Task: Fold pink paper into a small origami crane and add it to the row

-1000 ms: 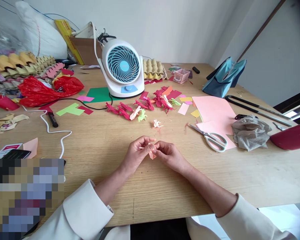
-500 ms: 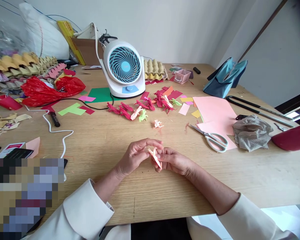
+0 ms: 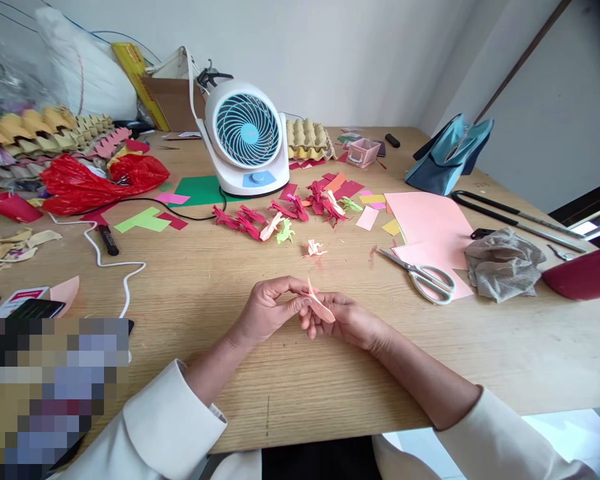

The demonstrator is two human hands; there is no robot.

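Between thumb and fingers, my left hand [image 3: 273, 310] pinches a folded light-pink paper figure [image 3: 321, 308] just above the table. My right hand [image 3: 350, 320] is curled loosely round the figure's lower side, fingers behind and under it. The figure has a thin pointed tip standing up and a flatter part slanting down to the right. A small crumpled-looking pink folded piece [image 3: 314, 248] lies on the table beyond my hands. Behind it is a row of folded paper figures [image 3: 250, 220], mostly dark red, with a pale green one [image 3: 285, 231] and pink ones among them.
White-handled scissors [image 3: 425, 277] lie on pink paper sheets [image 3: 427, 220] to the right, beside a grey crumpled cloth [image 3: 503, 263]. A white fan [image 3: 253, 143] stands behind the figures. Left are a black marker [image 3: 109, 240], a white cord [image 3: 117, 263] and a red plastic bag [image 3: 75, 183].
The paper figure has turned in my hands, its pointed tip now upward. My left hand has taken the pinch on it, while my right fingers have loosened and shifted lower.
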